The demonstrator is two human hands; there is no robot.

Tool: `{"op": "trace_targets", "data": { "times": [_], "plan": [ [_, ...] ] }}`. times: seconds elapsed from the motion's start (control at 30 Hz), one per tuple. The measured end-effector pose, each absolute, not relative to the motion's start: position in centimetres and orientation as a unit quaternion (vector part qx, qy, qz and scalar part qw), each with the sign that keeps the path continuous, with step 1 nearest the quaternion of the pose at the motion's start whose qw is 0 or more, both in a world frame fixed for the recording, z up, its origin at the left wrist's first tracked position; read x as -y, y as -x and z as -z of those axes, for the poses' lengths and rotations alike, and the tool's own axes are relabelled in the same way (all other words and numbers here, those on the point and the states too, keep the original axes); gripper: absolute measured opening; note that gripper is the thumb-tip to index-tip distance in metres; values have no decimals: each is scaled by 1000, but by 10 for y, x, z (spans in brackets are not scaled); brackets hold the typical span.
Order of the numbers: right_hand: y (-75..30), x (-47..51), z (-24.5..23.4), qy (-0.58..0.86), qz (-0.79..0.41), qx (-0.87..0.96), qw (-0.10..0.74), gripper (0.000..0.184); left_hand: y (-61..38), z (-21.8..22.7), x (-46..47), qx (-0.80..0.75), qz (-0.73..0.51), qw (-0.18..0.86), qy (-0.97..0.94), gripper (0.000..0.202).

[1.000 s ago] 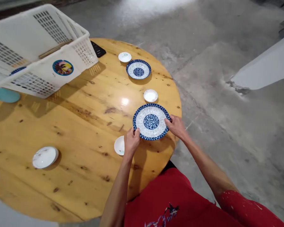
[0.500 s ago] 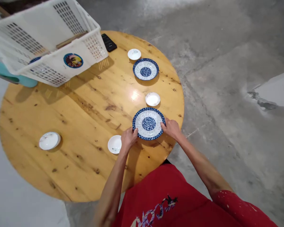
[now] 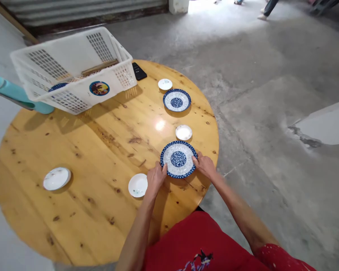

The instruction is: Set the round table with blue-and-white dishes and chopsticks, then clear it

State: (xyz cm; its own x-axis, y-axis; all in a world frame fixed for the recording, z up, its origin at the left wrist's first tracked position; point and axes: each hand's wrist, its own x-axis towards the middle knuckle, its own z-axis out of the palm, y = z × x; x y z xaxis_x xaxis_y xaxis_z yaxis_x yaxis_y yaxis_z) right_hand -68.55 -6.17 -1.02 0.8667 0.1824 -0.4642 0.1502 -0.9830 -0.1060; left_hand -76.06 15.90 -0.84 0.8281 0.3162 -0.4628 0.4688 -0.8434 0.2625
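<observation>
At lower centre of frame, grips blue-patterned plate (image 3: 178,159) at opposite rim edges, left hand (image 3: 156,177) & right hand (image 3: 203,165) both curled onto it, prob. to hold it level where it seems to rest, near right edge of wooden table (image 3: 87,150). Sits btwn upper saucer (image 3: 183,132) & lower-left saucer (image 3: 137,185), touching neither, approx. like second plate (image 3: 176,100) further up.

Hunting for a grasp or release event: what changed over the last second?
No grasp or release. The left hand and right hand stay on opposite edges of the blue patterned plate, which sits in the same spot on the table. Only the camera view pulled back.
</observation>
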Motion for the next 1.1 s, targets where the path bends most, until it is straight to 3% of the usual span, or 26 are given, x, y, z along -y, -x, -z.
{"op": "trace_targets", "data": {
  "times": [0.17,0.37,0.43,0.67,0.9,1.1],
  "plan": [
    [688,57,29,975,-189,55,99,41,756,22,-153,-232,169,280,-916,43],
    [690,53,33,907,-235,11,350,32,752,30,-160,-226,135,395,-880,37],
    [696,52,31,894,-222,0,388,31,756,28,-161,-234,134,400,-876,35],
    [767,77,24,921,-74,4,383,39,805,20,-149,-177,101,445,-872,31],
    [850,119,5,877,-130,-106,451,41,857,0,-112,-130,133,469,-864,29],
    [862,164,-3,880,-91,-126,448,37,855,-6,-66,-109,148,446,-876,29]
  ]
}}
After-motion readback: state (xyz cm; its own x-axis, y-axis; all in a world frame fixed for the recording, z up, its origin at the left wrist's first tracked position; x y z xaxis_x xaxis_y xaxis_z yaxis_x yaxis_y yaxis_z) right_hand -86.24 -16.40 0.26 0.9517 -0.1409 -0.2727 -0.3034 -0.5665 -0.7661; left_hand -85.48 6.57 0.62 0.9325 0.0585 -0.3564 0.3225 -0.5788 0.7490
